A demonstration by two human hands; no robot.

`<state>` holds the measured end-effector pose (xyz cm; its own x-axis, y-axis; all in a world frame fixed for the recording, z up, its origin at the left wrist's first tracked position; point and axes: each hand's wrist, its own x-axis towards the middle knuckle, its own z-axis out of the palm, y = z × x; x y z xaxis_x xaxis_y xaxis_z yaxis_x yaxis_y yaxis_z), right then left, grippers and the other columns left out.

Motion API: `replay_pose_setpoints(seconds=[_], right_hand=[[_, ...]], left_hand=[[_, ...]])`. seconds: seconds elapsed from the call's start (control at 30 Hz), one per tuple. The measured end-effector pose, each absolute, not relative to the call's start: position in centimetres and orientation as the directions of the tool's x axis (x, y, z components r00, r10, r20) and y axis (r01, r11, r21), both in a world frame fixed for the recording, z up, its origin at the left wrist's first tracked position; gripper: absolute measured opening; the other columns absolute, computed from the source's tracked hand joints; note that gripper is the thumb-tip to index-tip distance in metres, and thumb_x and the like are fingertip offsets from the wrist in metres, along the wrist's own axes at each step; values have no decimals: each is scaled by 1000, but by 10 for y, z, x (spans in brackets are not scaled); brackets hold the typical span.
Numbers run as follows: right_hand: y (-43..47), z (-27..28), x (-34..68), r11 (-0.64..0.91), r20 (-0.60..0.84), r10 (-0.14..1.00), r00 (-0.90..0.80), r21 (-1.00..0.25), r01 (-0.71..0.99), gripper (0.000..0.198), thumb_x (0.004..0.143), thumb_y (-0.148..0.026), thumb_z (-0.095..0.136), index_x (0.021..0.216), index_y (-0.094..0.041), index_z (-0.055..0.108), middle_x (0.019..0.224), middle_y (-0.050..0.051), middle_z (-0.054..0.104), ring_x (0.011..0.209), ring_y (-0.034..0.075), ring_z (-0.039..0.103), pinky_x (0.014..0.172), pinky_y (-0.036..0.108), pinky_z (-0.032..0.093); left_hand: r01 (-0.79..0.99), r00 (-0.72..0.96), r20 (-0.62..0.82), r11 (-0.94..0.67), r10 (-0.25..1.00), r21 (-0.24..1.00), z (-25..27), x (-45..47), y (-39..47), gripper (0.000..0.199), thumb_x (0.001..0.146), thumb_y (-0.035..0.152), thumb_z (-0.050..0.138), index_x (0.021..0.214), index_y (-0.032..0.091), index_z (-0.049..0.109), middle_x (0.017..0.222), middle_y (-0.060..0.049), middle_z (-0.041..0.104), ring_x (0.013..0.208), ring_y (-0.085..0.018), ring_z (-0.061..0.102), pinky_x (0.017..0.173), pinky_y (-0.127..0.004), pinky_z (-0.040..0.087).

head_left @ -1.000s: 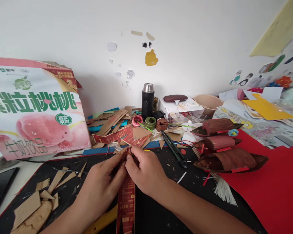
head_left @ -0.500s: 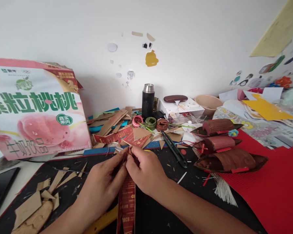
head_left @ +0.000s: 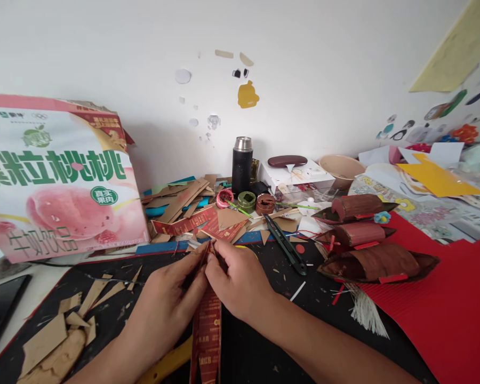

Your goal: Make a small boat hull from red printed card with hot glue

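A long strip structure of red printed cardboard runs from the bottom edge up between my hands, its far end narrowing to a point. My left hand pinches that end from the left, thumb and fingers pressed along its side. From the right, my right hand grips the same tip, with thumb and fingertips pressed together. Fingers cover most of the tip. Beneath my left wrist lies a yellow tool or handle, only partly visible. Brown cardboard scraps lie left of my left hand.
On the black mat, a green utility knife lies beyond my right hand. Several brown model boats stand at right by red corrugated paper. Open paint jars, a black flask and a large drink carton are behind.
Both hands keep their grip on the cardboard tip. The near part of the red cardboard has shifted very slightly left; otherwise almost nothing differs.
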<state>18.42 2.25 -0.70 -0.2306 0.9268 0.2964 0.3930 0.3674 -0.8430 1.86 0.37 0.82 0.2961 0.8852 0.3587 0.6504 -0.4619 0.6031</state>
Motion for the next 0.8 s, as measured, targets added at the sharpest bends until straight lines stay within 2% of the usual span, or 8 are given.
replay_pose_setpoints(seconds=[0.8], right_hand=[[23,-8,185,369,301,927,-223,-836,407,19,95,-22,51,77,-22,46,64,-4,52,57,12,44,57,27,27]], left_hand=[[645,291,368,-465,883,606,9,20,5,43,102,37,53,133,15,73,112,-7,85,94,-23,83,74,-23,65]])
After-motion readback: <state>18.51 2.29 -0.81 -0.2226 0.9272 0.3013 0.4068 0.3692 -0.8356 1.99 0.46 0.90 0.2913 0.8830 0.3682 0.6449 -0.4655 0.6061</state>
